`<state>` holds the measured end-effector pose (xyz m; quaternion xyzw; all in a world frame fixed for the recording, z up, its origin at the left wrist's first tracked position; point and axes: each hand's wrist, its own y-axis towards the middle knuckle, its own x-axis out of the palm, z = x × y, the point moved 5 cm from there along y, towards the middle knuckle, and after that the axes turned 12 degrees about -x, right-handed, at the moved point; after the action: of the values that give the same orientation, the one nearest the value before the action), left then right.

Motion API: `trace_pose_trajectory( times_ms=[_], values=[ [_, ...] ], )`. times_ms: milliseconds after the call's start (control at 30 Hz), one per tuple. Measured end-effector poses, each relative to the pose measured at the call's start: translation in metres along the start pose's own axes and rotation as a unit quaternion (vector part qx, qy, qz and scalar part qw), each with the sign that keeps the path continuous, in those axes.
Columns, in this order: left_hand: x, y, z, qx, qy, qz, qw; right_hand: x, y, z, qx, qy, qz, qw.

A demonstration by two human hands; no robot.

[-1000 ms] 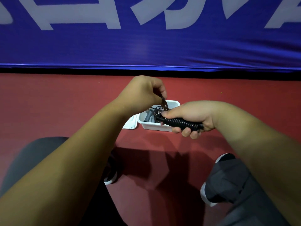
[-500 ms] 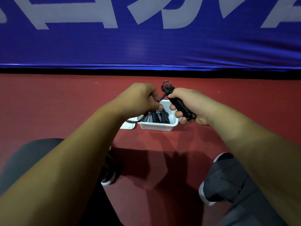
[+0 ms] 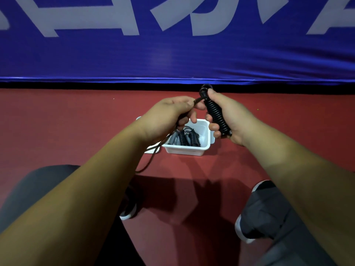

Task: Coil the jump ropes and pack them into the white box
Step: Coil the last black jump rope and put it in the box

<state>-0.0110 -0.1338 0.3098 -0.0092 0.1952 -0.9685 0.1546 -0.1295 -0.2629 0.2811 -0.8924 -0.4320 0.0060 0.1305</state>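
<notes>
Red floor meets a blue banner; on the floor sits the white box, with coiled ropes already inside. Above it, the right hand is clenched round a black ribbed handle. The left hand pinches the thin cord beside the handle's top, and the slack trails floorward. The cord is probably light and floppy, so gather it in loops. The stiff handle gives the surer hold.
</notes>
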Motion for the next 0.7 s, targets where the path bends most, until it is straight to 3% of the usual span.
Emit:
trace_pose_trajectory(
  times_ms=[133, 267, 400, 500, 567, 633, 700],
  values=[
    [-0.010, -0.001, 0.003, 0.001, 0.240, 0.031, 0.970, -0.003, -0.001, -0.005, -0.005, 0.005, -0.018, 1.000],
    [-0.020, 0.004, -0.007, -0.047, 0.317, 0.116, 0.940, 0.006, -0.012, -0.001, 0.020, -0.023, -0.065, 0.997],
    [-0.018, 0.000, -0.013, -0.106, 0.192, 0.105, 0.970, 0.009, -0.016, -0.004, 0.033, 0.002, -0.082, 0.996],
    [-0.014, 0.001, -0.004, -0.067, -0.007, 0.038, 0.997, 0.000, -0.011, -0.007, 0.031, 0.005, -0.062, 0.998],
    [-0.013, 0.000, 0.004, -0.044, -0.116, -0.007, 0.992, -0.004, -0.009, -0.005, 0.039, -0.004, -0.050, 0.998],
    [-0.014, -0.001, 0.007, -0.018, -0.129, -0.018, 0.991, -0.003, -0.009, -0.002, 0.042, -0.011, -0.044, 0.998],
    [-0.015, -0.004, 0.008, 0.018, -0.049, -0.021, 0.998, -0.002, -0.008, -0.003, 0.038, -0.008, -0.037, 0.999]
  ],
)
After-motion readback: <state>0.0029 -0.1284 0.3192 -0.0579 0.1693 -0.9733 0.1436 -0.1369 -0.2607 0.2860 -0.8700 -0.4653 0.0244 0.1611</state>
